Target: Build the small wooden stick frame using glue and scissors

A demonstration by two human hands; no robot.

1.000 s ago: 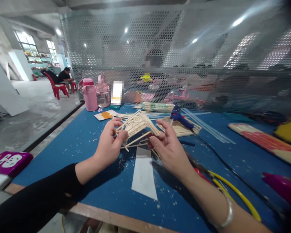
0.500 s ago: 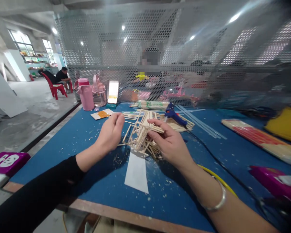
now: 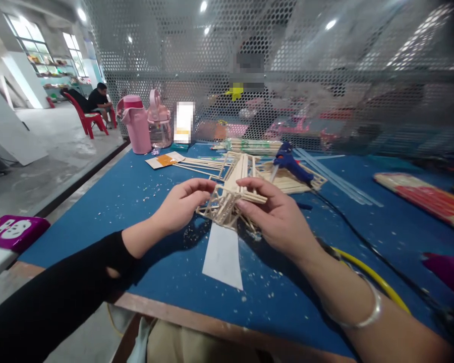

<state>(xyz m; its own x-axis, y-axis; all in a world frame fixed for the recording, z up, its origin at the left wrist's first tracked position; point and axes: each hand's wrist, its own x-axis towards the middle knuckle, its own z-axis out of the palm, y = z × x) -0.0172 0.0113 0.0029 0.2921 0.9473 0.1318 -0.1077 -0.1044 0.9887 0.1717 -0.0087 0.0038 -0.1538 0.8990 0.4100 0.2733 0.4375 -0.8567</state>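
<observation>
In the middle of the head view is a small model of thin wooden sticks (image 3: pixel 227 204), an open lattice held just above the table. My right hand (image 3: pixel 278 212) pinches its right side between thumb and fingers. From the left, my left hand (image 3: pixel 183 201) has its thumb and fingertips closed at the lattice's left edge; part of that contact is hidden. Behind the model lie more loose wooden sticks (image 3: pixel 208 164). A blue hot glue gun (image 3: pixel 293 166) rests on a pile of sticks beyond my right hand. Below the model lies a white paper strip (image 3: pixel 223 259).
Pink flasks (image 3: pixel 138 126) and a lit phone (image 3: pixel 184 123) stand at the back left before a perforated metal screen (image 3: pixel 196 60). Clear glue sticks (image 3: pixel 336 179) and a packet of sticks (image 3: pixel 419 196) lie right. A black cord (image 3: pixel 351 227) crosses the blue table (image 3: pixel 136 267).
My left hand has moved right and its fingers now meet the stick model. My right hand keeps its hold. The whole view has tilted down slightly and shifted left.
</observation>
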